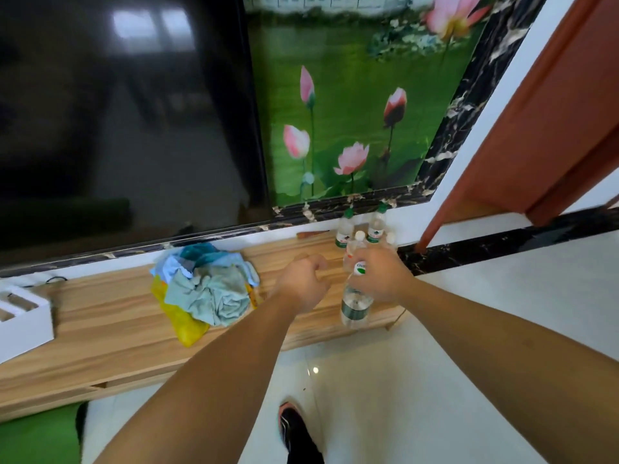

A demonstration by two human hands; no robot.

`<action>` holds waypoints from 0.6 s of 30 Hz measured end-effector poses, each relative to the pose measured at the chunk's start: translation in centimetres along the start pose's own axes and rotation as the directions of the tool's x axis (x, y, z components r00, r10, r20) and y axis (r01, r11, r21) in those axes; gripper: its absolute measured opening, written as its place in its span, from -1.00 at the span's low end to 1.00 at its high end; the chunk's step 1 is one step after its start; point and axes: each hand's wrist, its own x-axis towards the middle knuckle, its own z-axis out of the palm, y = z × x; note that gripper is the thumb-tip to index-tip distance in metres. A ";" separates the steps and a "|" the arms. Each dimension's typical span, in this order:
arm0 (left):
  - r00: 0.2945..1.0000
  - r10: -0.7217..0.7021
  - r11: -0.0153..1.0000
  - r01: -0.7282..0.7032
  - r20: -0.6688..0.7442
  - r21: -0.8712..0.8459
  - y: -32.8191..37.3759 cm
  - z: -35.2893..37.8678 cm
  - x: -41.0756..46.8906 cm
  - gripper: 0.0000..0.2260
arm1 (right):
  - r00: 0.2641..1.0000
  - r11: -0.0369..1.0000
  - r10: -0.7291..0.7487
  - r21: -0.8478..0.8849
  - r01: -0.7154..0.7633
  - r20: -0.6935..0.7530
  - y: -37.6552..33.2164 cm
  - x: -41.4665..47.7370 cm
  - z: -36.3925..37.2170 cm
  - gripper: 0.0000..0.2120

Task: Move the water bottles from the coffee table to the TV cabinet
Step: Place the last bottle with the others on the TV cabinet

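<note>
Holding a water bottle (357,304) tight, the right hand (380,274) lowers it to the TV cabinet (110,316) beside the other bottles (360,229), left hand (306,279) curled shut and empty.

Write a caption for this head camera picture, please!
Right hand holds a water bottle at the wooden TV cabinet, near two standing bottles.
</note>
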 end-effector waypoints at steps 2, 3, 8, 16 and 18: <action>1.000 -0.003 1.000 0.003 0.031 -0.010 -0.4 -0.4 2.7 -0.75 | 1.000 1.000 0.014 -0.004 -0.014 0.016 0.1 2.6 0.1 -0.75; 0.999 -0.007 1.000 0.008 0.046 -0.016 -0.6 -0.6 3.9 -0.74 | 1.000 1.000 0.010 -0.009 -0.010 0.017 0.2 3.8 0.1 -0.73; 0.997 -0.036 0.999 0.038 0.066 -0.033 -1.8 -1.3 8.7 -0.73 | 0.999 0.998 0.021 -0.068 -0.018 0.034 1.1 9.0 0.9 -0.74; 0.989 -0.100 0.993 0.092 0.113 0.075 -2.3 -1.3 15.1 -0.74 | 0.986 0.996 0.075 0.030 -0.080 0.152 4.6 18.9 3.8 -0.78; 0.987 -0.117 0.990 0.107 0.108 0.089 -2.0 -1.0 17.1 -0.74 | 0.976 0.985 0.136 0.080 -0.151 0.170 5.9 20.9 5.0 -0.82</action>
